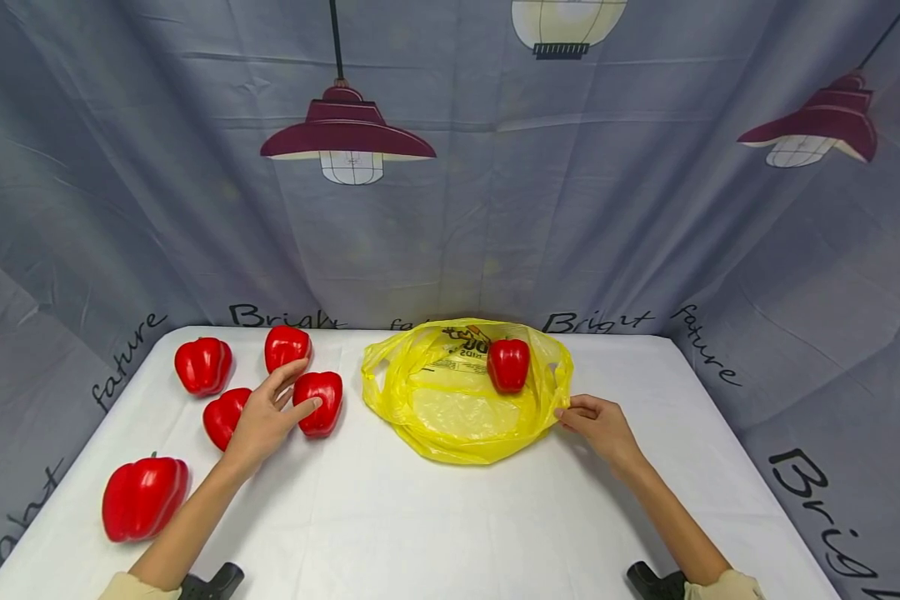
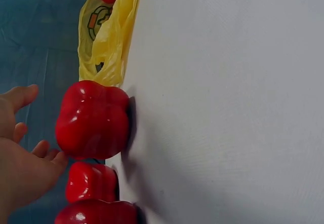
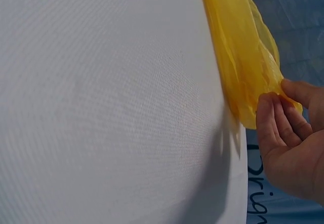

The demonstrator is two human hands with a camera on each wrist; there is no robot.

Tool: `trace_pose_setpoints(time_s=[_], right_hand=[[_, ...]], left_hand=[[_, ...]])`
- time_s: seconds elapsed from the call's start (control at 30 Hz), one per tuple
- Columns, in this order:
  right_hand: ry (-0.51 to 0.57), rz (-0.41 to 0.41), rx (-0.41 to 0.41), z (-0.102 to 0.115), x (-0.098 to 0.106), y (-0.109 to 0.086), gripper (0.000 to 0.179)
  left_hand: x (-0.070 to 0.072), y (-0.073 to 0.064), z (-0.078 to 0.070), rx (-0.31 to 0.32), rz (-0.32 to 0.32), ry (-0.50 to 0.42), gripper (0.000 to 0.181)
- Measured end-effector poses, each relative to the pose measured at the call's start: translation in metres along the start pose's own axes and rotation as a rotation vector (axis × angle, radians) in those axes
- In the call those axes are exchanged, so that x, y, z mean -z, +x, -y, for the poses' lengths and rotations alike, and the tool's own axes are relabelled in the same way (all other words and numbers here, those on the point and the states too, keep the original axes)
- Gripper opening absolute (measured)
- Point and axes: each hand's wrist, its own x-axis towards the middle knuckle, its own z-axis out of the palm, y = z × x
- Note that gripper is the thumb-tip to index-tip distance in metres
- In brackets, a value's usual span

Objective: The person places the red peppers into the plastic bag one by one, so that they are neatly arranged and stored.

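Note:
A yellow plastic bag [image 1: 450, 429] lies spread with its mouth up, and one red bell pepper [image 1: 507, 366] sits inside toward its right side. My right hand [image 1: 598, 427] pinches the bag's right edge between thumb and fingers; the right wrist view shows that grip on the yellow plastic [image 3: 243, 46]. Over the nearest loose bell pepper [image 1: 318, 405], left of the bag, my left hand [image 1: 266, 417] is spread with thumb and fingers apart. In the left wrist view a gap shows between most of the hand [image 2: 25, 163] and that pepper [image 2: 93, 120]; whether a fingertip touches it I cannot tell.
Several more red bell peppers lie at the table's left: one at the back corner [image 1: 203, 367], one behind my left hand [image 1: 287, 347], one partly hidden by it [image 1: 223, 417], and a larger one [image 1: 144, 498] nearer the front. A printed grey-blue curtain [image 1: 450, 233] surrounds the white table [image 1: 450, 533].

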Motion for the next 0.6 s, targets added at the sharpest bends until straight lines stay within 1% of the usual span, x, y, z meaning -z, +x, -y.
trace_pose_setpoints(time_s=[0.27, 0.5, 0.6], right_hand=[[0.002, -0.005, -0.024, 0.002, 0.000, 0.000, 0.035], [-0.003, 0.001, -0.020, 0.000, 0.000, 0.001, 0.034], [-0.001, 0.000, -0.020, 0.000, -0.001, 0.001, 0.034]], left_hand=[[0.000, 0.005, 0.006, 0.037, -0.002, 0.043, 0.068], [-0.005, 0.006, 0.011, 0.057, 0.005, 0.130, 0.070], [-0.006, 0.006, 0.010, 0.062, 0.001, 0.159, 0.071]])
